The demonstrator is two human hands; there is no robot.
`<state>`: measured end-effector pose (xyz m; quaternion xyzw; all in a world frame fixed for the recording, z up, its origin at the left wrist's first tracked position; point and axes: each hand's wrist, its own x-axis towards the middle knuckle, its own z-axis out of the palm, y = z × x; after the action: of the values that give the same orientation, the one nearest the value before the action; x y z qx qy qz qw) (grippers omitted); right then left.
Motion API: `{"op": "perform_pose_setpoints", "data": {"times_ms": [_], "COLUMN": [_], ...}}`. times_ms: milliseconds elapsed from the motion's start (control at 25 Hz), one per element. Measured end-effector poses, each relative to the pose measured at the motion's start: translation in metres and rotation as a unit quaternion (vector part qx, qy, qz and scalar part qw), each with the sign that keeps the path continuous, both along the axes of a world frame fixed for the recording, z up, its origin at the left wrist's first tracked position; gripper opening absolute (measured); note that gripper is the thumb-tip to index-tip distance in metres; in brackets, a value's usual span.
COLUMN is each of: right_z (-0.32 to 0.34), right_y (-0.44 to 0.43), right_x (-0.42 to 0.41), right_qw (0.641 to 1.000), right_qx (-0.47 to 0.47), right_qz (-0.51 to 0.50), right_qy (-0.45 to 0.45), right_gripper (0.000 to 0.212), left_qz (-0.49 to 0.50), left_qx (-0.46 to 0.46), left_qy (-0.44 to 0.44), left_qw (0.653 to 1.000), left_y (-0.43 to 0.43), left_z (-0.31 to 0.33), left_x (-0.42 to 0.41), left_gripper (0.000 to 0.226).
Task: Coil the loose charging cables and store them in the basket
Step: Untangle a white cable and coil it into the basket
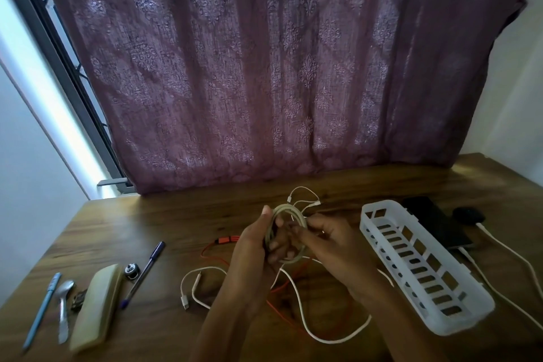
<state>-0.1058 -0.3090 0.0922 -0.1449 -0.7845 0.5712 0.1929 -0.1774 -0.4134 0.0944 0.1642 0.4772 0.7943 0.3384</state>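
A pale coiled cable (299, 216) is held upright above the middle of the wooden table. My left hand (255, 241) grips the coil's left side, thumb up. My right hand (326, 236) pinches its right side, where thin white ends with small plugs stick out behind. A loose white cable (305, 323) trails from below the hands across the table toward me. An orange cable (211, 247) lies under and left of the hands. The white slotted plastic basket (458, 317) lies to the right with nothing visible inside.
On the left lie a beige case (97, 306), two pens (144, 270), a spoon (63, 311) and a small round object (131, 270). Behind the basket sit a dark phone (435, 223) and a dark round device (468, 214) with white leads. A purple curtain (264, 67) hangs behind the table.
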Motion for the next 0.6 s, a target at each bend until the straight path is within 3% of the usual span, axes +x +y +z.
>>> {"op": "perform_pose_setpoints", "data": {"times_ms": [120, 280, 480, 560, 600], "right_z": [-0.002, -0.006, -0.009, -0.007, -0.006], "right_y": [0.0, 0.001, 0.005, 0.005, 0.002], "right_x": [0.001, 0.0, -0.006, -0.005, -0.005], "right_qw": [0.999, 0.974, 0.857, 0.824, 0.829], "right_qx": [-0.05, -0.221, -0.514, -0.562, -0.555], "right_qz": [-0.006, -0.035, 0.043, 0.064, 0.054], "right_qy": [-0.002, -0.018, 0.014, 0.024, 0.032], "right_gripper": [0.015, 0.026, 0.03, 0.034, 0.035], "left_qz": [0.021, 0.044, 0.097, 0.094, 0.095], "left_qx": [-0.069, -0.142, -0.14, -0.126, -0.125], "left_qy": [0.033, 0.099, 0.146, 0.129, 0.12], "left_qw": [0.997, 0.984, 0.975, 0.979, 0.98], "left_y": [-0.001, -0.005, 0.003, 0.004, 0.004], "left_z": [0.001, -0.005, -0.011, -0.011, -0.01], "left_x": [-0.001, -0.004, -0.003, -0.001, -0.001], "left_gripper": [0.049, 0.039, 0.031, 0.034, 0.036]}}
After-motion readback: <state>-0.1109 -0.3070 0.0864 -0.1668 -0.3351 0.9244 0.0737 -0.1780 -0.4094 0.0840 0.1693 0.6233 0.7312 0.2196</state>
